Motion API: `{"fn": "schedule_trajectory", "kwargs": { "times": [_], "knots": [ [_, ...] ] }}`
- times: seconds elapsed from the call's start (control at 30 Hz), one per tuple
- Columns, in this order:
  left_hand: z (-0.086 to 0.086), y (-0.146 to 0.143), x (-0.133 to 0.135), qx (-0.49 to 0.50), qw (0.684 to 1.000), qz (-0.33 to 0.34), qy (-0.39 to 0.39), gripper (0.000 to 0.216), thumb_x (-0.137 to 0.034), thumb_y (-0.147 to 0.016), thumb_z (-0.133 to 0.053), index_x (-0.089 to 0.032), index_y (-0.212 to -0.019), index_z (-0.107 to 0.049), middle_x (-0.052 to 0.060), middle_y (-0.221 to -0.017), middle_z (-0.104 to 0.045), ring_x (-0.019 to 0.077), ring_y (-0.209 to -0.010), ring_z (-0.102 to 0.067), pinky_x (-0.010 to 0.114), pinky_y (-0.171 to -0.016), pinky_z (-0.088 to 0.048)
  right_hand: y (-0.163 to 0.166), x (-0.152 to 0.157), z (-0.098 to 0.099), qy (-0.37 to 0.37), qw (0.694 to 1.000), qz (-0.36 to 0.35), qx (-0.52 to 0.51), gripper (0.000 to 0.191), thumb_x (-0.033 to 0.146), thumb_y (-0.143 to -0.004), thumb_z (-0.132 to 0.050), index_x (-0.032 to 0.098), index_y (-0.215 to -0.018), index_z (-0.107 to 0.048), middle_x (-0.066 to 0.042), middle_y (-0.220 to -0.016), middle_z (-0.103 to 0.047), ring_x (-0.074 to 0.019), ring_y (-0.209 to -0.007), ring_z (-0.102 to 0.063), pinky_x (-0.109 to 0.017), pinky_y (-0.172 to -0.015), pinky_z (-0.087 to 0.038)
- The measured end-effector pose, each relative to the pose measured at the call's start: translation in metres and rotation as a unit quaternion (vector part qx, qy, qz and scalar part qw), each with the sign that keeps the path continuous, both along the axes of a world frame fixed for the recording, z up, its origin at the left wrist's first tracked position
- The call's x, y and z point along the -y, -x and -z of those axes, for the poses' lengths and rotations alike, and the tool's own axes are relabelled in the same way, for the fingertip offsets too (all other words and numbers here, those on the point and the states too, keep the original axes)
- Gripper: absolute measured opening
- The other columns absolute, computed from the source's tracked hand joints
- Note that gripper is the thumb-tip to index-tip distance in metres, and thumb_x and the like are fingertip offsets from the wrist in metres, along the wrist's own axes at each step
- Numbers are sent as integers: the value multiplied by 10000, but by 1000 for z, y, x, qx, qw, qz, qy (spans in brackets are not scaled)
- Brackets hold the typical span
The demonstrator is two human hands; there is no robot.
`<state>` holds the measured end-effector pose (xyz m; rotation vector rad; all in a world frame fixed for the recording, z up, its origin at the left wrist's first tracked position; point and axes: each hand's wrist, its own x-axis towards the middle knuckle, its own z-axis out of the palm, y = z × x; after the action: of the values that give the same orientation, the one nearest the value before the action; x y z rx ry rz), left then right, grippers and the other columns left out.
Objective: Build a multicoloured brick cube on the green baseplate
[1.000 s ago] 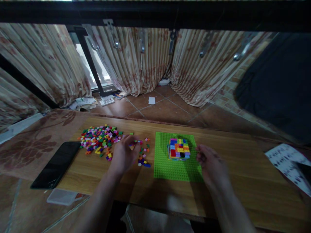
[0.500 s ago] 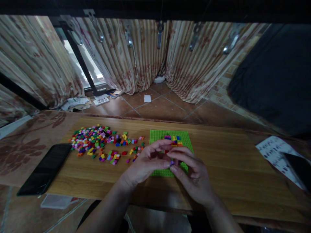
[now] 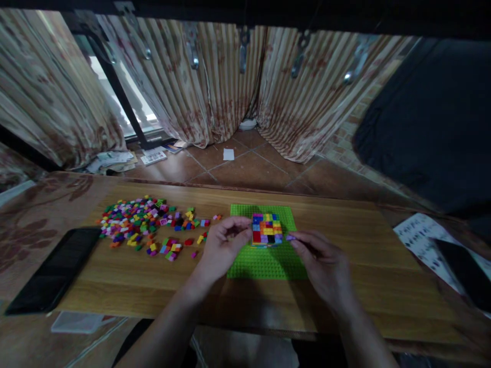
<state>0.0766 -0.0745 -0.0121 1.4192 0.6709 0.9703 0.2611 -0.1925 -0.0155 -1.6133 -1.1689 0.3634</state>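
Note:
A multicoloured block of toy bricks (image 3: 267, 229) stands on a green studded baseplate (image 3: 253, 266). Its top is a patchwork of red, yellow, blue, orange, purple and black bricks. My left hand (image 3: 226, 243) is at the block's left side, fingers curved and thumb apart from them, the tips at or very near its edge; no brick shows in it. Just right of the block, my right hand (image 3: 322, 260) pinches a small purple brick (image 3: 290, 237) between thumb and fingertips.
Loose coloured bricks (image 3: 130, 217) are heaped on the wooden table (image 3: 368, 266) at left, with smaller clusters nearer the baseplate. A black tablet-like slab (image 3: 53, 268) lies on the left edge. At right are a printed sheet (image 3: 418, 240) and a dark phone-like object (image 3: 462, 271).
My hands have moved apart, uncovering the brick block. The purple brick, earlier between both hands' fingertips, is now in my right hand alone. The view has shifted slightly.

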Motion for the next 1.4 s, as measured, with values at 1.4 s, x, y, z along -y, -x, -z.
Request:
{"fn": "schedule_trajectory", "kwargs": {
  "times": [1.4],
  "knots": [
    [18, -20, 29, -279, 827, -10, -488, 367, -177, -926, -531, -232, -1280, -612, 98, -1180, -611, 257, -1094, -520, 435, -903, -472, 9, -12, 4, 90, 969, 34, -228, 352, 486, -722, -757, 187, -908, -769, -42, -756, -746, -152, -599, -627, -292, -580, -528]
  ]
}}
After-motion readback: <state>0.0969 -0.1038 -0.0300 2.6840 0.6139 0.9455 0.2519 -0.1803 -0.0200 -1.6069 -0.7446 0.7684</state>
